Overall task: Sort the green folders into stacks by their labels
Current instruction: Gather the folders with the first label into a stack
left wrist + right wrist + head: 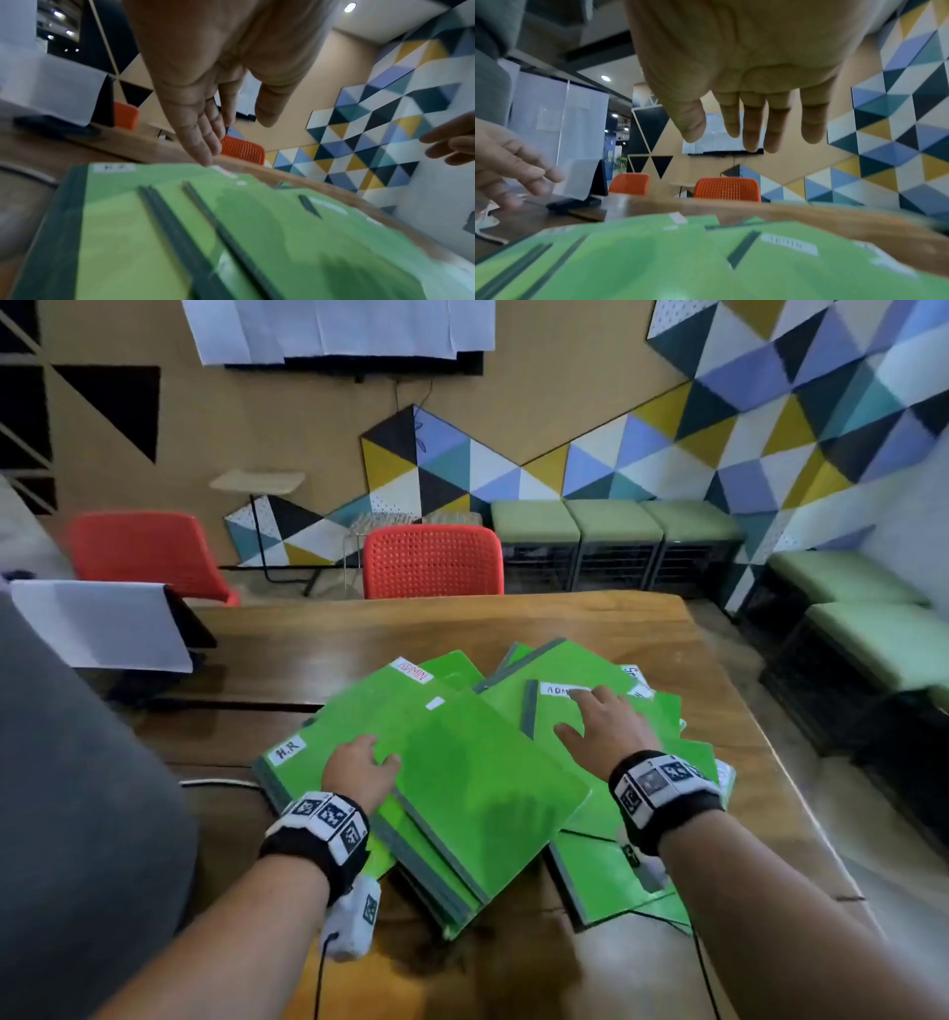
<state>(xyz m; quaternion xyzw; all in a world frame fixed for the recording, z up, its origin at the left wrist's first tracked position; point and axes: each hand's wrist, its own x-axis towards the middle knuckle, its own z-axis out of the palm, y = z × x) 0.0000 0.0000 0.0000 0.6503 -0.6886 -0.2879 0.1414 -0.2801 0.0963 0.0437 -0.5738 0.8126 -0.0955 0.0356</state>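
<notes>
Green folders (462,762) labelled "H.R" and "ADMIN" lie under both hands, fingers relaxed.

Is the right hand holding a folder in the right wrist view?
No, the right hand hovers with straight fingers above the green folders.

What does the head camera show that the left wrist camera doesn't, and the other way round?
Head only: both wristbands, the readable H.R label, and the right hand over an ADM... label. Left wrist only: the left hand from its palm side, fingers straight, and a ceiling light. Both: the green folders, the wooden table, an orange chair.
</notes>
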